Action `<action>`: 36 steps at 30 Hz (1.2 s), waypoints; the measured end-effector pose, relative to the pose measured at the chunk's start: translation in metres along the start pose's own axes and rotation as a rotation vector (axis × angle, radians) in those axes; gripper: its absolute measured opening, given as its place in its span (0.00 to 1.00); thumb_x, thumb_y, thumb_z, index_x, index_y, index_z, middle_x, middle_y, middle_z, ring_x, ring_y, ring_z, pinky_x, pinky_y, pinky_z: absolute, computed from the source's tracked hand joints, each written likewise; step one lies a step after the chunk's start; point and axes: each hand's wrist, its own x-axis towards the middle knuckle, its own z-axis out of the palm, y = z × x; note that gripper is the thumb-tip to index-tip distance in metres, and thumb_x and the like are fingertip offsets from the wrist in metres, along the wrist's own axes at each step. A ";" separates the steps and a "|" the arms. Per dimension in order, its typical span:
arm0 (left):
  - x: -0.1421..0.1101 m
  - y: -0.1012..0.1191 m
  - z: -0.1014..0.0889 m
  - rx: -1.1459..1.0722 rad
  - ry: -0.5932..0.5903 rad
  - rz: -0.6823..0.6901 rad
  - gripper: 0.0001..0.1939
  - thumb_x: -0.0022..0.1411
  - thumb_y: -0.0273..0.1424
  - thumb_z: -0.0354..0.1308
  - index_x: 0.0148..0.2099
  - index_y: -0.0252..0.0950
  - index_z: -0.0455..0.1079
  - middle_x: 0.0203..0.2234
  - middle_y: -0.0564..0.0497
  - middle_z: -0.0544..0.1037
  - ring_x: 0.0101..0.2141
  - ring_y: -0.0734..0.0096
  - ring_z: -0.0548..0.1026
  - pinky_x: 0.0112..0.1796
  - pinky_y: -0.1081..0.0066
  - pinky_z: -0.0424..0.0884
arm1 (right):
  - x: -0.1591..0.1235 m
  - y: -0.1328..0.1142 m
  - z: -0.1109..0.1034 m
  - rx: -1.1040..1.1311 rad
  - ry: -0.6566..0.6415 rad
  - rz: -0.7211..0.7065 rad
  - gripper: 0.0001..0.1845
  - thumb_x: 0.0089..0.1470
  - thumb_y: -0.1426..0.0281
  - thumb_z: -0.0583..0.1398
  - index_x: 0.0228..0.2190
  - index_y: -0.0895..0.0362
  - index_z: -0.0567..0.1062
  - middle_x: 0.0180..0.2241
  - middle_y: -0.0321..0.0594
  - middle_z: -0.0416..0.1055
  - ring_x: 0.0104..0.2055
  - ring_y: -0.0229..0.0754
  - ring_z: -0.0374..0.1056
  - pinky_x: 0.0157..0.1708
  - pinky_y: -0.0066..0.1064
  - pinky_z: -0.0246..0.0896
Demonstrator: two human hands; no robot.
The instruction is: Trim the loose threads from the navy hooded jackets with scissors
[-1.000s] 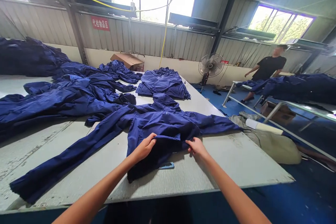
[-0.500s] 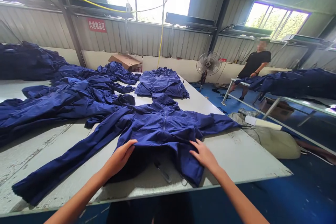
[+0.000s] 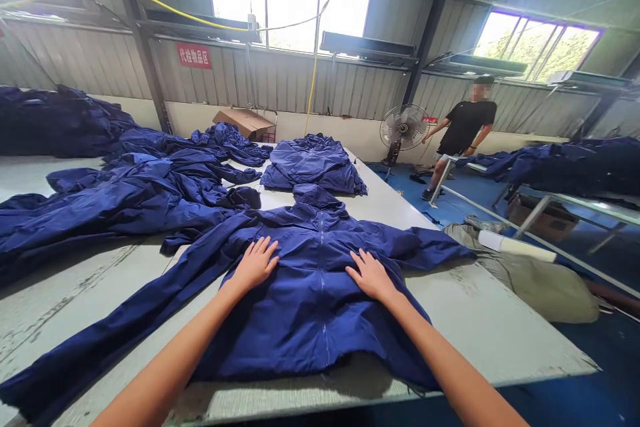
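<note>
Versus earlier frame: hem (image 3: 270,368) released, navy hooded jacket (image 3: 295,287) now spread over surface (image 3: 500,327). Left grip (image 3: 256,263) and right grip (image 3: 371,274) palms down, fingers extended, atop jacket, flanking zipper (image 3: 323,273).

Between the left hand (image 3: 257,263) and the right hand (image 3: 373,275), an open lane runs along the zipper (image 3: 323,273) of the jacket (image 3: 295,307), but straight ahead the hood (image 3: 317,195) and, just beyond it, the folded stack (image 3: 313,167) block a low path. To the right, bare tabletop (image 3: 490,327) gives wide room out to the near corner, bounded on its far side by the outstretched right-hand sleeve (image 3: 437,245). On the left, the long sleeve (image 3: 125,317) slants across the way (a hand could pass over it), with more bare surface beyond, then the heaped garments (image 3: 145,197).
</note>
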 end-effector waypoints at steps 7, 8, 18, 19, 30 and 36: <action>0.062 -0.020 0.037 0.033 -0.068 -0.091 0.27 0.70 0.38 0.43 0.66 0.34 0.62 0.66 0.39 0.61 0.66 0.53 0.58 0.61 0.51 0.61 | 0.080 0.019 0.012 -0.031 -0.041 -0.006 0.29 0.66 0.56 0.53 0.63 0.54 0.63 0.68 0.48 0.54 0.68 0.54 0.50 0.65 0.52 0.46; 0.070 -0.018 0.036 0.030 -0.062 -0.085 0.26 0.70 0.38 0.43 0.65 0.34 0.63 0.66 0.38 0.62 0.66 0.53 0.60 0.60 0.51 0.63 | 0.089 0.018 0.008 -0.037 -0.031 -0.004 0.27 0.64 0.57 0.56 0.61 0.54 0.64 0.66 0.48 0.56 0.66 0.55 0.54 0.63 0.55 0.49; -0.015 -0.007 0.022 -0.010 0.008 0.031 0.24 0.70 0.40 0.47 0.63 0.39 0.66 0.64 0.41 0.65 0.65 0.53 0.60 0.63 0.49 0.55 | 0.009 0.002 0.006 -0.032 0.058 -0.040 0.28 0.66 0.61 0.49 0.63 0.59 0.64 0.66 0.52 0.58 0.68 0.52 0.53 0.64 0.43 0.50; -0.024 -0.007 0.022 -0.008 0.009 0.014 0.24 0.70 0.40 0.47 0.63 0.38 0.67 0.64 0.40 0.66 0.65 0.52 0.61 0.62 0.48 0.56 | 0.000 0.003 0.009 -0.030 0.055 -0.030 0.28 0.66 0.61 0.49 0.62 0.59 0.66 0.65 0.52 0.59 0.68 0.53 0.54 0.63 0.43 0.51; -0.027 -0.016 0.024 -0.025 0.027 -0.034 0.24 0.70 0.40 0.46 0.64 0.37 0.65 0.64 0.42 0.66 0.64 0.56 0.63 0.63 0.53 0.55 | 0.006 -0.028 0.010 -0.062 0.211 0.072 0.20 0.61 0.70 0.51 0.47 0.61 0.78 0.49 0.57 0.75 0.53 0.54 0.70 0.51 0.42 0.59; 0.000 -0.030 0.023 -0.032 0.043 -0.047 0.23 0.69 0.39 0.47 0.62 0.39 0.67 0.63 0.43 0.68 0.62 0.56 0.65 0.60 0.55 0.60 | 0.054 -0.078 0.023 -0.015 0.396 -0.060 0.19 0.64 0.67 0.48 0.36 0.59 0.78 0.37 0.50 0.77 0.41 0.46 0.71 0.37 0.31 0.54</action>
